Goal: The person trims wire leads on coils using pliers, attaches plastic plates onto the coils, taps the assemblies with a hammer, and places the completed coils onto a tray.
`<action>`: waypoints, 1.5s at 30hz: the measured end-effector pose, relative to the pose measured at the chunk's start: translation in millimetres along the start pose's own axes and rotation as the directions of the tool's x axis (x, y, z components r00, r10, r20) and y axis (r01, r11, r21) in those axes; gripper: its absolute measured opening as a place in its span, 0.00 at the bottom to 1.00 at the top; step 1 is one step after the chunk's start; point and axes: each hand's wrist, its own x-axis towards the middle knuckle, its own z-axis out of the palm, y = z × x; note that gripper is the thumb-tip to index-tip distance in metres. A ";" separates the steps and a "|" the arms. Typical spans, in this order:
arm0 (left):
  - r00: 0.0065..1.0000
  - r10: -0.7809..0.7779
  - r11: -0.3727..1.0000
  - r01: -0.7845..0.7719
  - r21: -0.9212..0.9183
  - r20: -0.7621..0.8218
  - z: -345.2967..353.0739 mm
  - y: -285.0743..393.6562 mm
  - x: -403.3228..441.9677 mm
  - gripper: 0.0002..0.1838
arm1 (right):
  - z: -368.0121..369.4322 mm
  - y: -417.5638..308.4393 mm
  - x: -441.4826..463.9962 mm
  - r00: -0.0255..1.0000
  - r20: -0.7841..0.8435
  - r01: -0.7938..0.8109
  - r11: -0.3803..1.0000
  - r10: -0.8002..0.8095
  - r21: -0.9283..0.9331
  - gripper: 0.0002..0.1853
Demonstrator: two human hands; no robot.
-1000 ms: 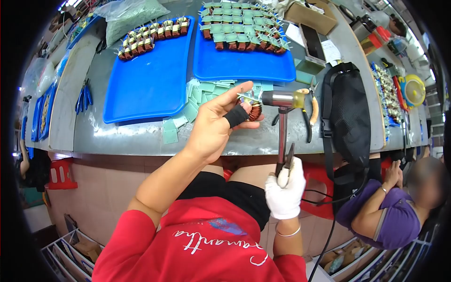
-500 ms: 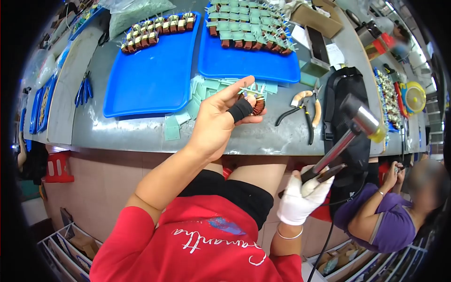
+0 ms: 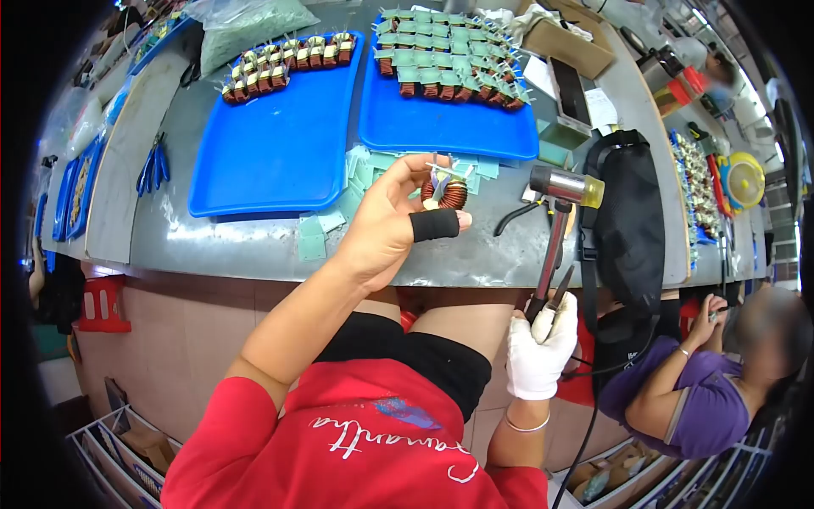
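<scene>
My left hand (image 3: 381, 222), with a black band on its thumb, is closed on a copper-wound toroidal coil (image 3: 449, 194). A thin green plate with pins tops the coil, seen edge-on. In a white glove, my right hand (image 3: 540, 348) grips a hammer (image 3: 555, 225) whose metal head with a yellowish face points up. A dark, pointed tool (image 3: 561, 287) also sticks out of that fist; its kind is hard to make out. The hammer head is to the right of the coil, apart from it.
One blue tray (image 3: 271, 161) carries bare coils; another blue tray (image 3: 449, 136) has rows of coils topped with green plates. Loose green plates (image 3: 314, 237) lie around them. Cutters (image 3: 517, 216), a black bag (image 3: 626, 212) and blue pliers (image 3: 153, 165) rest nearby. A co-worker (image 3: 691, 386) sits at right.
The hammer has swung up and left, its head now over the cutters. My left hand has turned the coil, now fuller in view, and shifted slightly left.
</scene>
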 end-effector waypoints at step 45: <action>0.992 -0.084 0.995 0.088 -0.043 0.097 1.8 11.5 -13.4 0.24 | -9.1 38.4 59.6 0.964 0.079 0.249 0.746 -0.256 -0.618 0.19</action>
